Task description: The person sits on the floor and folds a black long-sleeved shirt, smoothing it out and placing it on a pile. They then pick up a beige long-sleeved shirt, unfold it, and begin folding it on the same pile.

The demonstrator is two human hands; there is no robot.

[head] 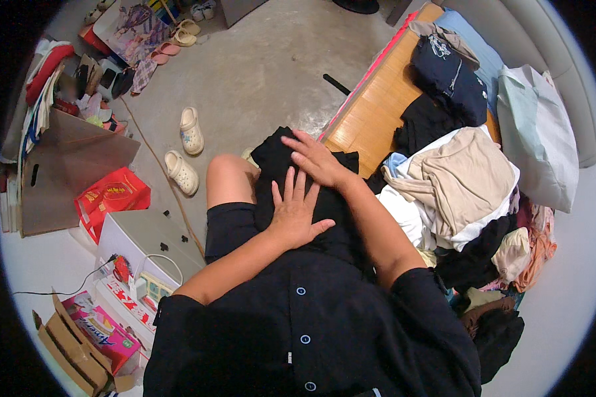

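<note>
A black cloth garment [272, 155] lies spread across my lap, its far end reaching past my knee. My left hand [294, 216] rests palm down on it, fingers spread and thumb out to the side. Just beyond, my right hand [318, 160] also lies flat on the black fabric, with its fingers pointing up and left. The fingertips of the left hand meet the underside of the right. Neither hand grasps anything. Dark clothing on my body blends with the garment, so its near edge cannot be made out.
To the right, a bed with a woven mat [367, 114] carries a beige garment [472, 173], a navy garment [447, 74] and a pale bag [536, 139]. Cream clogs [191, 131] stand on the concrete floor [268, 64]. At left are a white-and-grey cabinet [149, 233], a red bag [114, 191] and a cardboard box [72, 347].
</note>
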